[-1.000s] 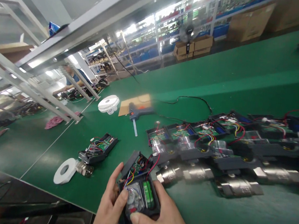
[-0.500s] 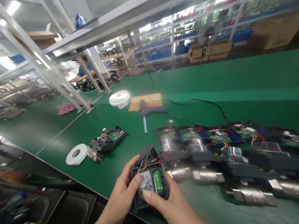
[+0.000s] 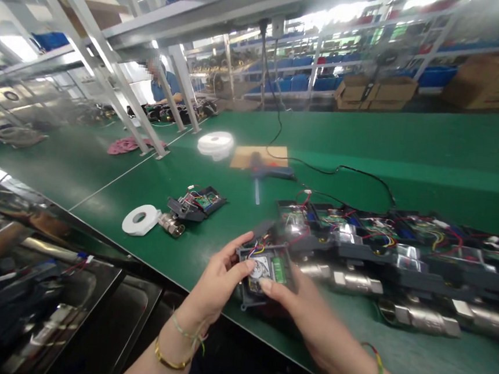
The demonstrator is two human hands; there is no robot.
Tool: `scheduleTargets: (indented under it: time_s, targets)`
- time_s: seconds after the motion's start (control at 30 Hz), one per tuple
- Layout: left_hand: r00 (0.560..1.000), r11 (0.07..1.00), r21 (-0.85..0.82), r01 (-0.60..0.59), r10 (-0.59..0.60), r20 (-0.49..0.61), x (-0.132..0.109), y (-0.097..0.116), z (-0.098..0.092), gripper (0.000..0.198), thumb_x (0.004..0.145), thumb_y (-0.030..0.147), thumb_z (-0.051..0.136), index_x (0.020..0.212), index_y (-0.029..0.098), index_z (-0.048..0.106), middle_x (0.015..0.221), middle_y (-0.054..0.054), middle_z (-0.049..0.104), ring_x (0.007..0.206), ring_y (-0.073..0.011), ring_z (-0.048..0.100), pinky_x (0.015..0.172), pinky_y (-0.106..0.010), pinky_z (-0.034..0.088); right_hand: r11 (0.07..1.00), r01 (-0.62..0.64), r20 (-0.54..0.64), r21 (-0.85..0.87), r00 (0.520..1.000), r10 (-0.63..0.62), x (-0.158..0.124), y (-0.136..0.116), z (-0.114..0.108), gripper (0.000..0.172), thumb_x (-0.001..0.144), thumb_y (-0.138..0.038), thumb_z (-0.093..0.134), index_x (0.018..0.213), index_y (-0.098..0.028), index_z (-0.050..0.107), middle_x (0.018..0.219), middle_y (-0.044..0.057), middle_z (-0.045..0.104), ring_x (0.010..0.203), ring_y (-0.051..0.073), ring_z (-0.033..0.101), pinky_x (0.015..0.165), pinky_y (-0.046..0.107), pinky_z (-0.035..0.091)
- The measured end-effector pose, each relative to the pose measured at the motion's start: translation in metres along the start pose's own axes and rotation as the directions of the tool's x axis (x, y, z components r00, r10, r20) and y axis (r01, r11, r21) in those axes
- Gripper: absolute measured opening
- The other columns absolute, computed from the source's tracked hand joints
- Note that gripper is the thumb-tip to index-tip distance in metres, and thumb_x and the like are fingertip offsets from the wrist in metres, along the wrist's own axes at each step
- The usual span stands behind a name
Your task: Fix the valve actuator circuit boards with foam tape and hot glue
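Note:
Both hands hold a dark grey open actuator housing over the front edge of the bench. Inside it show a pale round motor part, a green cylinder and thin coloured wires. My left hand grips its left side, thumb on the motor part. My right hand wraps the right side, partly blurred, with its thumb pressing near the lower middle. Right of them stands a row of similar open housings on metal valve bodies. Another wired housing with a metal fitting lies to the left.
A white ring touches that fitting. Farther back are a glue gun by a tan board, its black cable, and white discs. Metal trays holding parts sit below left. A person is far behind shelf posts.
The view has shifted, so bench items appear a little higher and farther right. Both hands still hold the housing, and more of my wrists shows.

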State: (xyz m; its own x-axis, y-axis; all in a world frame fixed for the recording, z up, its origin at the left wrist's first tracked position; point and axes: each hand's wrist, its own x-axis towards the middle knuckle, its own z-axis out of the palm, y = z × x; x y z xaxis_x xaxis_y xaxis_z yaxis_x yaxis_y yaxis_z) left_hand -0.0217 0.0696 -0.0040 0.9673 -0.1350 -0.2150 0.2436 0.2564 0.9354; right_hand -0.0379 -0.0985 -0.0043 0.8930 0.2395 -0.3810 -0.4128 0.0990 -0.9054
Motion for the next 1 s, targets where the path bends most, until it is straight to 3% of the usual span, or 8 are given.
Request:
scheduleTargets:
  time_s: [0.17,0.37,0.67,0.8,1.0]
  targets:
    - [1.0,1.0,-0.017,-0.004,0.003,-0.01,0.002,0.0,0.0,0.072,0.075,0.042,0.079,0.139,0.019,0.054,0.121,-0.009,0.07,0.109,-0.0236,0.063,0.098,-0.035,0.047,0.999,-0.038,-0.014,0.01,0.999,0.038,0.0,-0.004,0.002,0.071,0.07,-0.053,0.078,0.128,-0.02,0.055,0.106,0.008,0.071,0.088,0.026,0.069,0.069,0.037,0.058]
    - [0.999,1.0,-0.007,-0.01,0.011,0.032,0.002,0.001,-0.002,0.071,0.075,0.042,0.078,0.138,0.021,0.054,0.124,-0.009,0.068,0.11,-0.0232,0.063,0.098,-0.034,0.047,0.997,-0.06,-0.002,0.038,0.998,0.06,-0.001,-0.009,0.005,0.069,0.072,-0.052,0.078,0.13,-0.022,0.054,0.114,0.009,0.07,0.096,0.027,0.069,0.074,0.037,0.058]
    - [0.999,0.998,0.037,-0.046,0.046,-0.005,-0.001,-0.003,0.001,0.073,0.078,0.043,0.074,0.143,0.02,0.048,0.124,-0.009,0.069,0.109,-0.0239,0.064,0.1,-0.037,0.047,0.999,-0.018,0.002,0.033,1.0,0.018,-0.002,-0.006,0.003,0.069,0.071,-0.05,0.079,0.129,-0.021,0.055,0.123,0.01,0.068,0.102,0.028,0.068,0.078,0.038,0.058]
    - [0.999,0.998,0.041,-0.042,0.041,0.022,0.0,-0.002,0.001,0.077,0.078,0.048,0.075,0.144,0.019,0.047,0.126,-0.011,0.068,0.114,-0.0258,0.064,0.101,-0.037,0.048,0.998,-0.036,0.003,0.06,0.999,0.035,-0.007,-0.01,0.003,0.07,0.07,-0.049,0.08,0.128,-0.021,0.054,0.119,0.009,0.069,0.101,0.027,0.068,0.079,0.037,0.057]
    - [0.989,0.982,0.187,-0.022,0.049,-0.141,-0.002,-0.015,-0.006,0.073,0.078,0.059,0.073,0.139,0.025,0.053,0.124,-0.005,0.07,0.107,-0.0234,0.068,0.089,-0.027,0.055,0.989,-0.022,-0.041,0.149,0.999,0.029,-0.007,0.004,0.011,0.072,0.057,-0.038,0.084,0.121,-0.018,0.058,0.107,0.008,0.072,0.094,0.027,0.068,0.077,0.035,0.055]
